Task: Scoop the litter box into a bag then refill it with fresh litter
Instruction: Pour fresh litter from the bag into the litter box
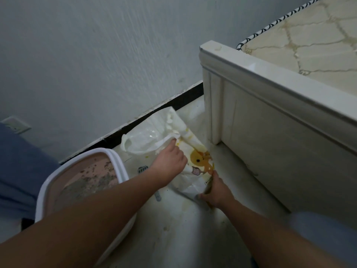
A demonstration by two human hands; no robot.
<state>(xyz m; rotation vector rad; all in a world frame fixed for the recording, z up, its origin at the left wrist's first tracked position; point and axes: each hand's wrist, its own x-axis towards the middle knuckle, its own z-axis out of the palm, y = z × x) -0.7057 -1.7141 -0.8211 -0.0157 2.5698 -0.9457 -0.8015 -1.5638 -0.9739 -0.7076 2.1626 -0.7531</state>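
- Head view: a litter bag, white with a yellow-orange cartoon print, lies on the floor at the centre of the frame, between the litter box and the bed frame, its open top towards the wall.
- The left hand reaches in from the lower left, and its fingers pinch the white edge of the bag's opening, just above the print.
- The right hand comes in from the lower right and grips the lower end of the bag, fingers curled round the crumpled plastic close to the floor.
- The litter box sits at the lower left of the frame, partly hidden by the left forearm. It has a white rim and a pink inside, with a thin, patchy layer of grey litter on its bottom.
- A small grey scoop lies on the floor between the box and the bag; only bits of it show beside the left wrist.
- A white bed frame fills the right side, with a patterned mattress in the upper right corner.
- A pale wall covers the upper left, with a dark baseboard along its foot and a wall socket at the left edge.
- Blue cloth shows at the far left and again at the lower right.
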